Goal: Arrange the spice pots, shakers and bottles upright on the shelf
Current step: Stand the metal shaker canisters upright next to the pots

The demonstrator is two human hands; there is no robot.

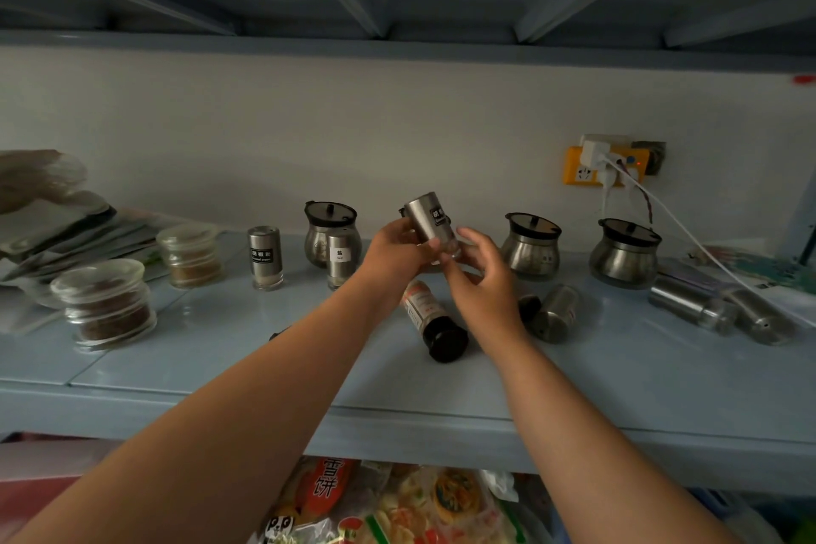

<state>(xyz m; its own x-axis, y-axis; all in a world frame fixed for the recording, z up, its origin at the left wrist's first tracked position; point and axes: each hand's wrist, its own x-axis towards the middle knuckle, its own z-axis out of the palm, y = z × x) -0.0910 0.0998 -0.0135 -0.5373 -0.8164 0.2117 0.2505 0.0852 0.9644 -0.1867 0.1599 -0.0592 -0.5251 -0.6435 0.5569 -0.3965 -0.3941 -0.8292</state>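
My left hand (399,250) and my right hand (479,274) together hold a steel shaker (428,216) tilted in the air above the pale blue shelf (265,362). Two steel shakers stand upright: one (265,257) at the left, one (340,258) in front of a steel spice pot (329,225). Two more pots (531,247) (625,254) stand at the back right. On its side below my hands lies a dark bottle (435,320). A steel shaker (556,314) also lies tipped over, and two more (691,305) (759,316) lie at the right.
Two lidded glass jars (106,303) (190,254) stand at the left, next to a pile of bags and papers (57,230). A yellow power strip (607,166) with cables hangs on the wall. Snack packets (388,504) fill the shelf below. Another shelf runs overhead.
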